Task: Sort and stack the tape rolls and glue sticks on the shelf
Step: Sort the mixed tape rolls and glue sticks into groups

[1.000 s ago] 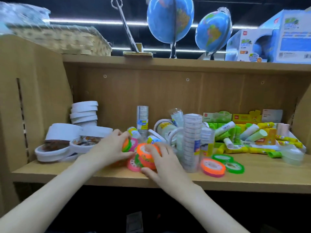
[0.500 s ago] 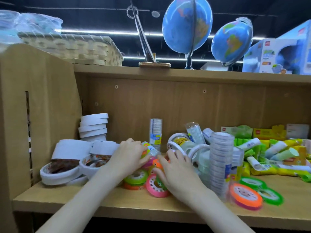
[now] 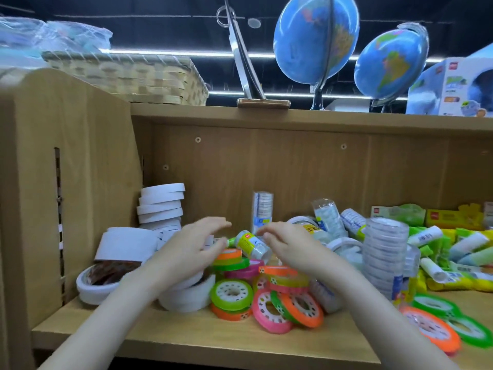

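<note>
Wooden shelf point(image 3: 186, 343) boards fill the view, with globes point(image 3: 314, 41) and a woven basket point(image 3: 128, 76) on the top board above. Both hands are raised over the middle of the heap and blurred. The left hand point(image 3: 186, 252) has its fingers spread and lightly bent, holding nothing; the right hand point(image 3: 290, 248) likewise has loose, half-straight fingers and grips nothing. Between the two sets of fingertips lies a small clear bottle with a yellow label point(image 3: 249, 244), tilted on its side, just beside the left fingertips; whether they touch it cannot be told. Directly beneath the fingers is a pile of coloured tape rolls point(image 3: 256, 273), orange, green and pink, some stacked flat, others leaning at the front. Under the left wrist sit wide white tape rolls point(image 3: 186, 295), and beyond the left fingers a leaning stack of white rolls point(image 3: 161, 204) stands against the back panel. Just past the right hand rises a tall wrapped column of clear tape rolls point(image 3: 385, 257). Further to that side, glue sticks point(image 3: 464, 244) lie jumbled among green and yellow packets, with two loose rolls point(image 3: 437, 324), orange and green, near the shelf's front edge.
</note>
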A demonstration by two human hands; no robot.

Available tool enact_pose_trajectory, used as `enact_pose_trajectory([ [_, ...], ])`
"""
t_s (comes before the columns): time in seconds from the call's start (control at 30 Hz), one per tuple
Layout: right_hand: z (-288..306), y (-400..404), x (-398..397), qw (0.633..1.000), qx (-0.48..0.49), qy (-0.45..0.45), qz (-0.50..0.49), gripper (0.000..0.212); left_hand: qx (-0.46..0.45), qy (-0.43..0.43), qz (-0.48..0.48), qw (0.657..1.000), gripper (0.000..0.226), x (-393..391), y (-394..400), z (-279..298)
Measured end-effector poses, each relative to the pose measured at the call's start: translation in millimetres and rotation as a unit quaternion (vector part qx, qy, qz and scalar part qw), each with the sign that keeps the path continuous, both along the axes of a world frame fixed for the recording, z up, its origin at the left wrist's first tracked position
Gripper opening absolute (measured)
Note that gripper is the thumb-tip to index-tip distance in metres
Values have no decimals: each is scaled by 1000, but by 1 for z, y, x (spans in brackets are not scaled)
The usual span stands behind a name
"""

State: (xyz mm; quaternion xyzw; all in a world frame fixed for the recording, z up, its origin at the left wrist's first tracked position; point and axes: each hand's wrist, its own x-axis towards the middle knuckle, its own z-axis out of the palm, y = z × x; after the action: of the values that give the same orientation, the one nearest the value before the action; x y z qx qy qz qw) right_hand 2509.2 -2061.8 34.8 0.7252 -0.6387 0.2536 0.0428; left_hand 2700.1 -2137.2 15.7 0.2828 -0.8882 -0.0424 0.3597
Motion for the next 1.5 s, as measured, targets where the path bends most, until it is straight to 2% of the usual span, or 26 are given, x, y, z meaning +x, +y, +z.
enact_pose_trajectory([
  [0.1,18,-29,7,998,45,-4,35,31,-28,4,45,999,72,10,-16,11],
  [0.17,24,-54,11,995,82,30,52,31,-37,-65,77,994,78,15,-26,14],
  [0.27,25,-91,18,987,121,82,59,33,-42,-156,123,979,69,22,-42,7],
  [0.33,22,-111,24,980,145,125,56,37,-52,-144,145,977,60,25,-47,0],
  [0.47,10,-141,29,951,222,212,28,42,-89,-139,160,973,64,25,-52,-5],
  [0.53,6,-148,26,948,235,216,18,40,-87,-139,158,974,58,25,-52,-4],
  [0.63,1,-150,22,950,236,202,14,38,-98,-150,159,971,66,25,-53,-4],
  [0.73,-2,-148,17,974,165,158,-3,29,-75,-152,159,973,35,22,-48,-2],
  [0.77,0,-147,16,984,127,126,-13,27,-69,-154,158,973,31,21,-46,-1],
  [0.87,12,-140,13,996,58,55,-33,25,-50,-153,168,973,32,21,-45,0],
  [1.0,29,-125,12,1000,12,-2,-26,23,-24,-140,182,973,48,20,-47,-1],
  [1.1,36,-111,9,999,-11,-28,-25,25,3,-122,181,976,47,21,-44,0],
  [1.23,52,-82,5,997,-34,-45,-43,32,48,-35,103,993,14,25,-33,6],
  [1.37,84,-40,-3,996,-33,-42,-67,29,11,26,90,996,15,15,-13,20],
  [1.5,109,26,-41,990,-78,-73,-89,23,-49,109,48,992,17,-22,19,37],
])
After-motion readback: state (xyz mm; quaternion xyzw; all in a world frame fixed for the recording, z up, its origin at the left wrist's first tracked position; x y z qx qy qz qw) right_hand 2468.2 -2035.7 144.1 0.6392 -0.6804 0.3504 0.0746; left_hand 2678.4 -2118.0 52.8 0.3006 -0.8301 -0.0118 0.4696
